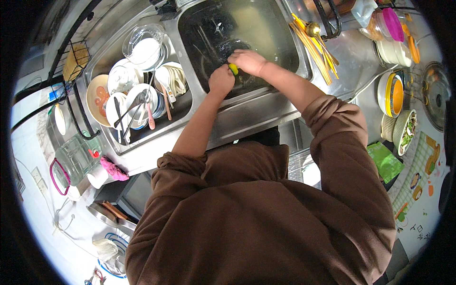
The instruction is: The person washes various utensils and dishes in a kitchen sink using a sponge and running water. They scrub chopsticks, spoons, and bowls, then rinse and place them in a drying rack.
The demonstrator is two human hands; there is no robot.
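Both of my hands are over the right sink basin (274,67), which holds murky water. My left hand (221,82) is closed around a small yellow-and-green thing, possibly a sponge (233,69), whose end shows past the fingers. Just beyond it, my right hand (252,62) has its fingers curled against the yellow end. Whether those fingers hold anything is hidden from this angle. A dark patch in the water lies beyond the fingertips; I cannot tell what it is. Chopsticks (311,53) and a gold-coloured ladle (313,29) rest along the basin's right edge.
The left basin is crowded with stacked bowls (142,98), white spoons (175,80), a glass bowl (144,44) and a beige plate (93,93). Black rack bars (76,103) rise at left. Right of the sink stand nested bowls (390,94) and a colander of greens (406,131).
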